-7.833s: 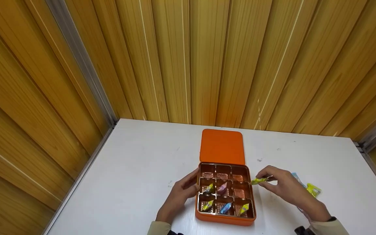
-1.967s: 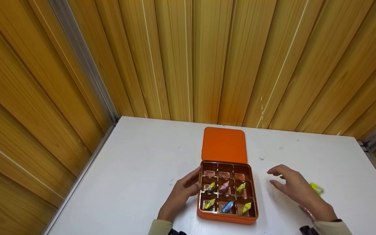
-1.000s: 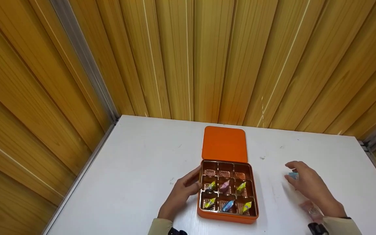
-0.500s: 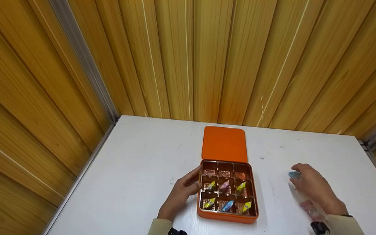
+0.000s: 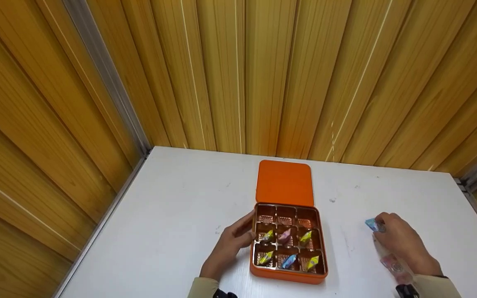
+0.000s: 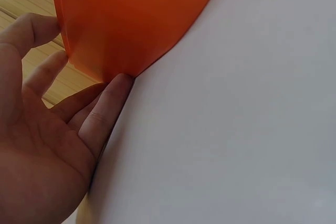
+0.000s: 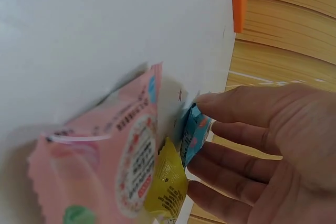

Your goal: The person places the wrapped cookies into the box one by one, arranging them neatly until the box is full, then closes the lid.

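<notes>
An orange tin box (image 5: 288,276) sits with its lid (image 5: 285,182) folded back, its brown insert divided into several compartments. Wrapped candies lie one apiece in the front and middle rows: yellow, blue and yellow in front, dark yellow-green, pink (image 5: 285,236) and yellow (image 5: 306,238) behind. Against the tin's left wall rest the fingertips and thumb of my left hand (image 5: 232,244). To the right of the box, my right hand (image 5: 402,238) pinches a blue candy (image 5: 372,224) between thumb and fingers, low over the table. A yellow candy (image 7: 169,184) lies beneath this hand, hidden in the head view.
A pink wrapped candy (image 5: 396,264) lies beside my right wrist, large in the right wrist view. The white table (image 5: 180,215) meets wood-patterned walls (image 5: 259,82) at the back and sides, the back one close behind the lid.
The yellow candy once in my right hand now lies in the middle row's right compartment. My right hand has moved right and closed on the blue candy. My left hand stays at the tin.
</notes>
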{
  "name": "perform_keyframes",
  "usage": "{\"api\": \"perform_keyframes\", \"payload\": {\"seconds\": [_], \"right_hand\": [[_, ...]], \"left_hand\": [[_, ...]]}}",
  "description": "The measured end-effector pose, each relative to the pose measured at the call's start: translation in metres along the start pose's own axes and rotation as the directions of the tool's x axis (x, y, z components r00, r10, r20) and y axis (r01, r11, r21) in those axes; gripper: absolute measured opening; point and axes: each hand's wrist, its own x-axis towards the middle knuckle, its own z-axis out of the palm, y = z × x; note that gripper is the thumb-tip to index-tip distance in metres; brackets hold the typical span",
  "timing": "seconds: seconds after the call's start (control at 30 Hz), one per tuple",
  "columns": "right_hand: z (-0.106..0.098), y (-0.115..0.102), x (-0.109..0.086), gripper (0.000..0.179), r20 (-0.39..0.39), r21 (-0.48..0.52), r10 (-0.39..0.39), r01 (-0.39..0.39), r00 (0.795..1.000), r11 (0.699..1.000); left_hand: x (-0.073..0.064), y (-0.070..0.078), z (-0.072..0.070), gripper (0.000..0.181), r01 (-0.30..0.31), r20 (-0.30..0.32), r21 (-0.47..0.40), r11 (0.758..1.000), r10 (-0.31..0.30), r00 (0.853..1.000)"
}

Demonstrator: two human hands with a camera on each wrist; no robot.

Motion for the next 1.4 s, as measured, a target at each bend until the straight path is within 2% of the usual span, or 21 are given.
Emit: {"api": "perform_keyframes", "payload": {"seconds": [0.33, 0.63, 0.83, 0.93, 1.17, 1.4], "right_hand": [[0.0025, 0.0002, -0.0022, 0.033, -0.009, 0.018, -0.021, 0.021, 1.000, 1.000], [0.0008, 0.0002, -0.0021, 0.032, 0.002, 0.043, 0.029, -0.029, 1.000, 0.999], [-0.0021, 0.0016, -0.0006, 0.031, 0.037, 0.065, 0.056, -0.059, 0.998, 0.996], [-0.0028, 0.0024, -0.0001, 0.031, 0.032, 0.054, 0.049, -0.051, 0.998, 0.997], [-0.0008, 0.0027, -0.0032, 0.030, -0.048, 0.017, -0.029, 0.030, 0.998, 0.999], [0.0002, 0.0017, -0.0039, 0.026, -0.042, 0.033, -0.015, 0.017, 0.999, 0.999]], "left_hand": [[0.0003, -0.0021, -0.0002, 0.059, -0.010, 0.001, 0.000, 1.000, 0.010, 1.000], [-0.0001, -0.0025, 0.0002, 0.060, -0.015, 0.000, -0.012, 1.000, 0.015, 1.000], [-0.0001, -0.0011, 0.0004, 0.060, -0.014, 0.001, -0.011, 1.000, 0.014, 1.000], [-0.0002, 0.0000, 0.0004, 0.060, -0.011, 0.002, -0.010, 1.000, 0.011, 1.000], [-0.0009, 0.0019, 0.0000, 0.060, -0.004, 0.015, -0.025, 1.000, 0.004, 1.000], [-0.0010, 0.0020, 0.0002, 0.060, -0.004, 0.013, -0.024, 1.000, 0.004, 1.000]]}}
